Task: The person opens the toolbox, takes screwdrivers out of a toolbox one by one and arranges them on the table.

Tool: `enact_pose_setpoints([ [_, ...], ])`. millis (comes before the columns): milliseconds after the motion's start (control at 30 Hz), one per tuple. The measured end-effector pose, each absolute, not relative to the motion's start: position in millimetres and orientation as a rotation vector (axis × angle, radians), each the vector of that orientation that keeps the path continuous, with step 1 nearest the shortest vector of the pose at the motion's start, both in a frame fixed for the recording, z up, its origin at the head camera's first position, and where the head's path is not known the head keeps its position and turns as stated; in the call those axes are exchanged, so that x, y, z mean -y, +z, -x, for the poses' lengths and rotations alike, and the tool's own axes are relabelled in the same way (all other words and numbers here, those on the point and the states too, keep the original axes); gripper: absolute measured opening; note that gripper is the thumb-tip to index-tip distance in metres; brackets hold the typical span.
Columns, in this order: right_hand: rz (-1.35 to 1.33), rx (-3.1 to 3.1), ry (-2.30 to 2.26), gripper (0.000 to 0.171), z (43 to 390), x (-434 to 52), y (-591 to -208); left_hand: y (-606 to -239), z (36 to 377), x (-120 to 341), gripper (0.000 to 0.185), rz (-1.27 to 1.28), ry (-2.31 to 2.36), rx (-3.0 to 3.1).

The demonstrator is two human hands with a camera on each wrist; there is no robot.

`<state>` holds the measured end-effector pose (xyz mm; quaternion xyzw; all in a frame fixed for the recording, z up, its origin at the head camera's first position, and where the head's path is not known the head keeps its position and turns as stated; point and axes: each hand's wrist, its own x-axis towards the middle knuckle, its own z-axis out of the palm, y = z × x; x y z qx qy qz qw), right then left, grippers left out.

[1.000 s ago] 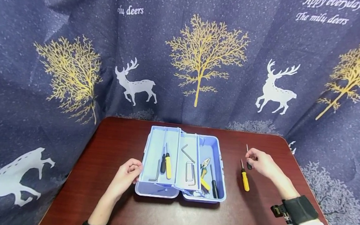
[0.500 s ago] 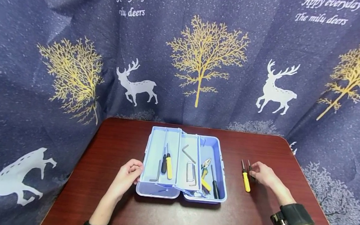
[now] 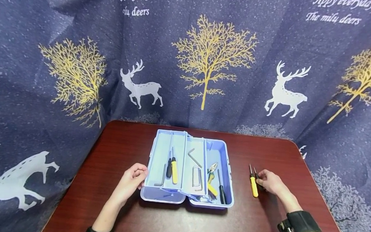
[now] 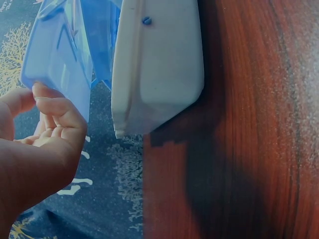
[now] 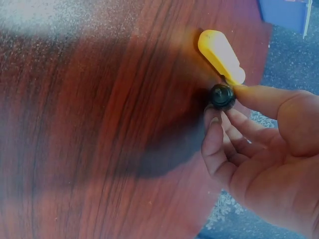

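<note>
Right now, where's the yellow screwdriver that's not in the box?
In the head view, the yellow screwdriver lies on the table, right of the blue toolbox and left of the black screwdriver the right hand pinches.

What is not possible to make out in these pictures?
Right wrist view: the tip of the black screwdriver, hidden behind its own handle.
Head view: part of that screwdriver, covered by the right hand.
Head view: the tip shape of the yellow screwdriver, too small.
Left wrist view: most of the toolbox interior, hidden by walls.
</note>
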<state>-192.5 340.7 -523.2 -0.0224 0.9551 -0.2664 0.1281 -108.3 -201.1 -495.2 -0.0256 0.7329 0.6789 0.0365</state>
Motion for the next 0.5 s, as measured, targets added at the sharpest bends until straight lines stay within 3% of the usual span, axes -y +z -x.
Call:
enact_pose_setpoints([
  [500,0.063,-2.787,-0.812,0.026,187.1,-338.6,-522.5,-496.3,108.3,200.5,0.014,0.093,2.082,-2.254],
])
